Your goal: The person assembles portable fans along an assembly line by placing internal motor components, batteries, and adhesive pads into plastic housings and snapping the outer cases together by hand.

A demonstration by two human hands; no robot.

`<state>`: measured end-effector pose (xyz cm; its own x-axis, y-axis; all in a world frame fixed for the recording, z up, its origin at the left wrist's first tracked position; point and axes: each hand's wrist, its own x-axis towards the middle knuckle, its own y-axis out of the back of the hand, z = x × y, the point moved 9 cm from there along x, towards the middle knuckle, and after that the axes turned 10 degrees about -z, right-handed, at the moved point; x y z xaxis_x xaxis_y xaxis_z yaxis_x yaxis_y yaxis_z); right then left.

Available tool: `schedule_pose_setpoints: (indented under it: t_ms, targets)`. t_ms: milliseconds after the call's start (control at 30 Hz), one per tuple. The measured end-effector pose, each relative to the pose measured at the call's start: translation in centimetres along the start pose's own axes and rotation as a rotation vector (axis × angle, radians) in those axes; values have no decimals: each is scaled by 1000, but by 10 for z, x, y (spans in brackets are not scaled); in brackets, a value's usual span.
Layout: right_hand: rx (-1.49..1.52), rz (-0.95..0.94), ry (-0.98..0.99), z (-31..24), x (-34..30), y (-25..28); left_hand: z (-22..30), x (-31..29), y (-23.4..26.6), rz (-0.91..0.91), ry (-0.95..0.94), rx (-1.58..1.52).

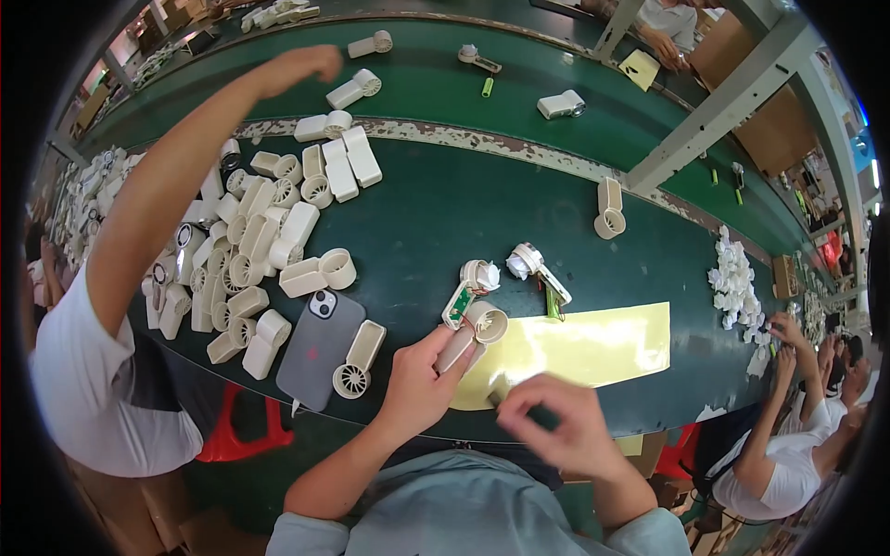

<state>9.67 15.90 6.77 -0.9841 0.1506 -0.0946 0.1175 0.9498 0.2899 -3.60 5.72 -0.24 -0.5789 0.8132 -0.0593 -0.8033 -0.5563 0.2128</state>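
My left hand (pixel 422 382) grips a cream handheld-fan housing (pixel 487 322), its round end pointing away from me. Against that housing leans a fan core (pixel 458 306) with a green circuit board and red wires, white material tucked at its round end. My right hand (pixel 561 422), slightly blurred, hovers over the near edge of a yellow sheet (pixel 612 347). Its thumb and forefinger are pinched together near a small dark thing that I cannot make out. Just beyond the sheet lies a second fan core (pixel 542 271) with a green battery.
Left of me lie a large heap of cream fan housings (pixel 255 236) and a grey phone (pixel 322 350). A co-worker's arm (pixel 176 167) reaches across from the left toward the conveyor belt (pixel 417 79). White crumpled pieces (pixel 735 278) are piled at right, near another person's hands (pixel 788 334).
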Motion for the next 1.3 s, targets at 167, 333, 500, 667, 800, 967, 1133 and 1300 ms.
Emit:
schedule_pose_setpoints:
  t_ms: [167,333,500,667,800,967,1133,1300]
  targets:
    - [-160,46,-83,47,26,14,-18,1,-1,-20,24,-123]
    - [-476,263,74,28,22,22,-27,2,-5,-62,76,-239]
    - [-72,173,67,32,15,24,-21,2,-2,-54,76,-316]
    - [263,103,-37,62,17,30,-10,6,-1,-77,66,-190]
    - [75,-59,-109,55,21,22,-4,7,2,-63,35,-157]
    - [-638,3,103,18,27,7,-7,4,5,-27,37,-138]
    - [-689,-126,104,15,21,8,-7,8,2,-67,34,-89]
    - [-673,-325,213,14,38,5,-12,8,7,-93,48,-128]
